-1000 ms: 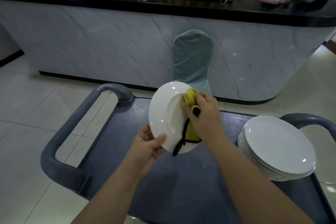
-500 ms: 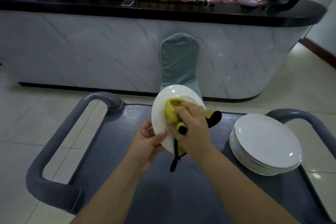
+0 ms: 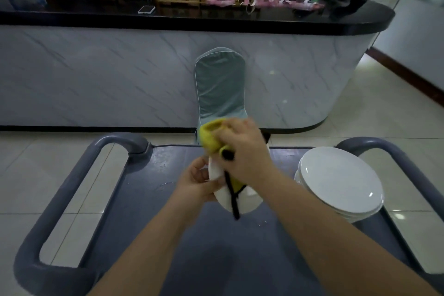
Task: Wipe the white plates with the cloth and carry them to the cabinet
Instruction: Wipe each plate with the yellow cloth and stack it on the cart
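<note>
Plate (image 3: 243, 204) of white colour is held on its edge above the middle of the grey cart (image 3: 153, 235), a little tilted, and most of it is hidden behind the two hands. The left hand (image 3: 195, 182) grips the left rim of this plate, with fingers and thumb curled round it. The right hand (image 3: 242, 154) presses a yellow cloth (image 3: 209, 138) against the upper part of the plate; its fingers are bent over the cloth and hold it. A black strap (image 3: 231, 197) of the cloth hangs down across the lower part of the plate. On the right side of the cart lies a stack of white plates (image 3: 341, 182), flat, near the held plate but apart from it. The cart has a curved grey handle at its left side (image 3: 60, 199) and another at its right side (image 3: 408, 170). Just beyond the far edge of the cart stands a chair (image 3: 219, 84) in a pale green cover, and beyond the chair a marble-patterned counter (image 3: 108, 74) with a black top, where a phone (image 3: 146, 9) lies
</note>
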`<state>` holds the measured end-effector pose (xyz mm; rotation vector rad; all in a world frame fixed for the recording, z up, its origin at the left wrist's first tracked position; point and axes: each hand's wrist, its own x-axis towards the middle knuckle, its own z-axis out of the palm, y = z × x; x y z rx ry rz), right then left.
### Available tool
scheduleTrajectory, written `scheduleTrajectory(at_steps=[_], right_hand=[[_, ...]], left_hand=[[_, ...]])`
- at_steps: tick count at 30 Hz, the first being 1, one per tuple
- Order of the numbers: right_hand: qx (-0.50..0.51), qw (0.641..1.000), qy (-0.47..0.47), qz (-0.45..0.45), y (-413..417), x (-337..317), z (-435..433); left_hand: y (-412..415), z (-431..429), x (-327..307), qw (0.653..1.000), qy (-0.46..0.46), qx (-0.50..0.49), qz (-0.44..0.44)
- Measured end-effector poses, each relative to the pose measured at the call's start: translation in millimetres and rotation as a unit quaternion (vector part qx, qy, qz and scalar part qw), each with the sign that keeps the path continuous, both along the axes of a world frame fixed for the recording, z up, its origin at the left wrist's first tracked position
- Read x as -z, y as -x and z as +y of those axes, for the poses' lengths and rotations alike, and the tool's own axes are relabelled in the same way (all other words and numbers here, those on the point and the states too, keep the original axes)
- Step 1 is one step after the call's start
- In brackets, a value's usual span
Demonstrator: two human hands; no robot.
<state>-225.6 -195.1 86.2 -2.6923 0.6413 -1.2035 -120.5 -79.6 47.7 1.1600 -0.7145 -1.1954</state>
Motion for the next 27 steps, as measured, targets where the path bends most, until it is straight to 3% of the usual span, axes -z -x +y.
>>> scheduleTrajectory(at_steps=[2, 6, 11, 15, 19, 23, 27], right_hand=[[-0.014, 0.999, 0.016, 0.048, -3, 5, 0], [0.141, 0.978, -0.153, -0.014, -8, -6, -26], [-0.057, 0.996, 0.009, 0.070, -24, 19, 24], [0.040, 0.990, -0.139, -0.005, -20, 13, -24], [0.154, 0.936, -0.313, -0.049, 21, 33, -65], [0.163, 0.959, -0.218, -0.079, 60, 67, -10], [0.067, 0.996, -0.058, 0.009, 31, 93, 59]], left_hand=[[-4, 4, 4, 1.000, -0.012, -0.008, -0.004], [-7, 16, 13, 0.999, -0.028, -0.012, -0.022], [-16, 15, 15, 0.998, -0.034, -0.043, 0.006], [-13, 20, 15, 0.997, -0.033, -0.038, 0.051], [-16, 23, 21, 0.979, -0.020, -0.078, 0.186], [-9, 4, 29, 0.939, -0.038, -0.139, 0.313], [11, -19, 31, 0.930, -0.070, -0.142, 0.331]])
